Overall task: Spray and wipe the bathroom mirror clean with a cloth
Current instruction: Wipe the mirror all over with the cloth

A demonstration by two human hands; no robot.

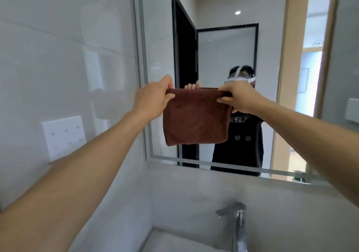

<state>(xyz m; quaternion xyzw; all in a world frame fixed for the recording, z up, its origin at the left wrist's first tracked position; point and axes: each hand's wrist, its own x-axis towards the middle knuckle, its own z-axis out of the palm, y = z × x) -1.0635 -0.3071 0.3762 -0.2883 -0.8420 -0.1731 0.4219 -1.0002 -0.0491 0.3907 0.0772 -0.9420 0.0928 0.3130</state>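
The cloth (pixel 195 116) is held up in front of the mirror (pixel 219 57), folded and hanging flat from its top edge, above the tap (pixel 236 218). Its left top corner is pinched by the left hand (pixel 153 98); its right top corner is pinched by the right hand (pixel 238 96). Whether the cloth is touching the mirror cannot be told. No spray bottle is seen. Probable faults: if either pinch is slackened, the cloth would be dropped toward the tap and wetted; if the mirror is wiped dry, streaks may be left; if only the top edge is pressed, the hanging part would be dragged loosely.
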